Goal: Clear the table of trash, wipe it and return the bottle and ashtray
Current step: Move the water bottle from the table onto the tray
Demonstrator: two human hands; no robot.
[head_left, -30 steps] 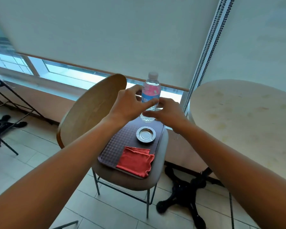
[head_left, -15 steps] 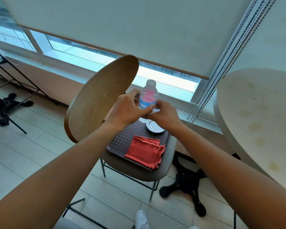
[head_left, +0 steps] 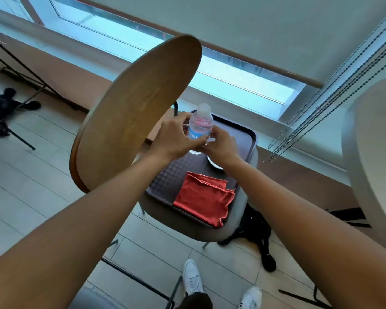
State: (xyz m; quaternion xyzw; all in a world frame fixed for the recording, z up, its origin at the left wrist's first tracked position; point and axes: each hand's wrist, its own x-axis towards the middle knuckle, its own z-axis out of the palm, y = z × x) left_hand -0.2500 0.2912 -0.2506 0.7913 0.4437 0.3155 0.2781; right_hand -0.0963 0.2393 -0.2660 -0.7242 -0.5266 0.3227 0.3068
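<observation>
1. Bottle (head_left: pixel 200 124): a clear water bottle with a pink and blue label stands upright at the far end of a dark tray (head_left: pixel 246 139), which lies on the seat of a chair (head_left: pixel 134 112) beside the window.
2. The left hand (head_left: pixel 173 139) wraps the bottle's left side with fingers curled round it and the thumb across the front, the sort of hold that keeps it upright for a lift.
3. The right hand (head_left: pixel 221 144) closes in from the other side at the bottle's base; its fingertips meet the left thumb there, so the fingers look curled onto the bottle, though the exact contact is hidden.
4. Ashtray (head_left: pixel 214 165): only a pale rim shows under the right wrist, on the tray just right of the bottle.
5. A red cloth (head_left: pixel 204 200) lies folded on the near end of the tray, one corner hanging over the tray's edge, apart from both hands.
6. The desk (head_left: pixel 379 139), a pale round top, stands well to the right and shows faint marks on its surface.
7. Judging by this layout, the tray serves as a holding place for the items, and the bottle appears to be about to go back to the desk.
</observation>
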